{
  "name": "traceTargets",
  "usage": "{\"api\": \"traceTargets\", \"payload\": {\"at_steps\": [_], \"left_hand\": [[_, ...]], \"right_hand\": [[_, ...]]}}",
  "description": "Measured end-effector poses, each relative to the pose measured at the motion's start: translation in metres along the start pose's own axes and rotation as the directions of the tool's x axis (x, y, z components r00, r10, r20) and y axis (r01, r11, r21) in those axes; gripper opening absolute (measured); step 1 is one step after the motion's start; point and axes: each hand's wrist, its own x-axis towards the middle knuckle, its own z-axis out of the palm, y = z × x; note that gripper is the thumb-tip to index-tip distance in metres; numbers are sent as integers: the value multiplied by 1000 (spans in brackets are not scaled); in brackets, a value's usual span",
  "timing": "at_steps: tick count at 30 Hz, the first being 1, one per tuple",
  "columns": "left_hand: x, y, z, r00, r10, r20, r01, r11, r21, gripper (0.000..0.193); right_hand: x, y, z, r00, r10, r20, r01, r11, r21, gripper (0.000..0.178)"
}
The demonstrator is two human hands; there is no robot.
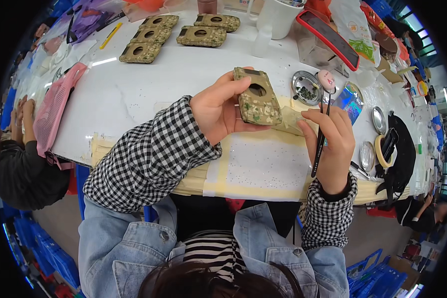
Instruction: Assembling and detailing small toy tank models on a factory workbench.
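Note:
My left hand (212, 108) holds a camouflage-patterned toy tank hull (263, 107) above the table, its thumb on the upper part. The hull has a round hole in its top and a dark panel at its far end. In my right hand (337, 149) rests a pair of black tweezers (317, 158), tips pointing away from me. The right thumb and index finger come close together; whether they pinch anything small cannot be made out. Just beyond that hand sits a round metal tin (296, 79) with small dark green bits inside.
Several similar camouflage hulls (201, 36) lie at the back left, near a yellow craft knife (111, 36). A white sheet (263, 169) with tiny specks lies before me. A red-cased phone (329, 39) leans beside a white mug (279, 19). A pink mesh bag (54, 114) hangs at the left edge.

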Motion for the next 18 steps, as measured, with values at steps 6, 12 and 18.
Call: {"api": "traceTargets", "payload": {"at_steps": [6,12,18], "left_hand": [[2,-2,1,997,-60,39,59,998,26,43],[-3,-2,7,993,-80,85,72,993,90,48],[-8,-7,14,993,-59,106,41,985,166,53]], "right_hand": [[1,-1,-3,999,22,-49,-21,1000,19,20],[2,-22,-28,944,117,-307,-34,964,263,15],[4,-33,-14,975,153,-163,-30,812,583,12]]}}
